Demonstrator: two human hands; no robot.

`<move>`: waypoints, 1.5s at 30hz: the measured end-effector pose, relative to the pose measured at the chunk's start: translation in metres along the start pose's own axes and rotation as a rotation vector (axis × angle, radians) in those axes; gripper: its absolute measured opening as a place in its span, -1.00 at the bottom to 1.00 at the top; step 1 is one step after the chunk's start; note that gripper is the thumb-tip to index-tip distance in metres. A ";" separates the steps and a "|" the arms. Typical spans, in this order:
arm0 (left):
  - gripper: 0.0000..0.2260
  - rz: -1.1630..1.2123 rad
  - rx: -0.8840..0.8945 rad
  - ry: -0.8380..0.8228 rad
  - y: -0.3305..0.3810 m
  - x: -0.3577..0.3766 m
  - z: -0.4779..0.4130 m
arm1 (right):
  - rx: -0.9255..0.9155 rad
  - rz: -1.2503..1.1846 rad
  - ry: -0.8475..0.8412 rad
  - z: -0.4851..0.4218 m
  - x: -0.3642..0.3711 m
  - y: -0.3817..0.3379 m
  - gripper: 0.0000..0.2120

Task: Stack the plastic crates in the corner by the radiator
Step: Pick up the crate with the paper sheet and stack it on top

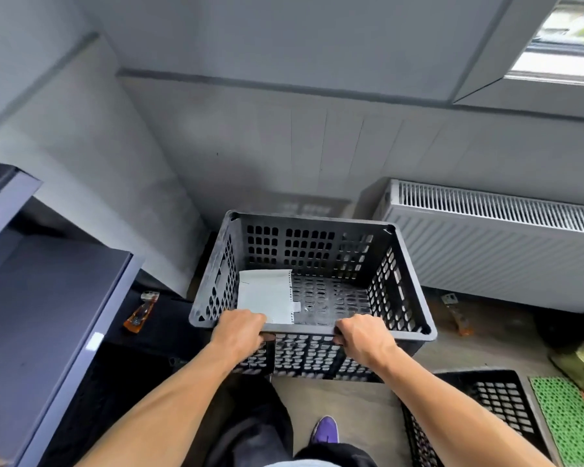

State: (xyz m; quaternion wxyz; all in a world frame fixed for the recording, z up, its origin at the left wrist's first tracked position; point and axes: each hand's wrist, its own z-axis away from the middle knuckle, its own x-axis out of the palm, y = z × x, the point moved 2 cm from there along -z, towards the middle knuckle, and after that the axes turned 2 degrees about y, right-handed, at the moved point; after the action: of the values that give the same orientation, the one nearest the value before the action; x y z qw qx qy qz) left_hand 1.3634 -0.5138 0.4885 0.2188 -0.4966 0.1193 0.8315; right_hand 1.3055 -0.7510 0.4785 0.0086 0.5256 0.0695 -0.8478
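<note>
Both hands clamped on near rim of black perforated plastic crate (312, 281): left hand (241, 332) by near-left corner, right hand (363, 335) right of centre, fingers curled over the edge. Crate straight ahead of body, long axis running left-right, open top up, roughly level. Far wall of crate close to corner wall, white ribbed panel radiator (493, 244) just beside its right end. Left hand slightly nearer the corner side. Sheet of white paper (267, 294) lying inside on crate floor, near-left. Crate prob. resting on or just above floor; underside hidden, can't tell which. Second black perforated crate (479, 409) on floor at lower right, well apart from held one. Green mesh mat (563, 419) beyond it. Grey concrete-look floor (351, 406), dark cabinet (41, 298) on left, narrowing the approach; window top right. Next move likely straight push fwd into corner w/ no turn needed.
</note>
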 end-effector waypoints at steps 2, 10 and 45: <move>-0.87 -0.010 0.016 -0.007 -0.017 0.001 -0.015 | 0.023 0.008 0.000 -0.016 -0.003 -0.008 -0.78; -0.85 -0.010 0.094 -0.023 -0.087 0.005 -0.084 | 0.142 0.013 -0.038 -0.084 -0.010 -0.043 -0.81; -0.80 0.074 0.088 0.088 -0.149 0.160 -0.288 | 0.118 0.040 0.089 -0.295 0.146 -0.009 -0.75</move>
State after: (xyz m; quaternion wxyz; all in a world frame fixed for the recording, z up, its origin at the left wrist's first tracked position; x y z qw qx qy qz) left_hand 1.5921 -0.4639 0.2126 0.2040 -0.5177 0.1835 0.8104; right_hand 1.5020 -0.6959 0.2203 -0.0084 0.5636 0.0092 -0.8260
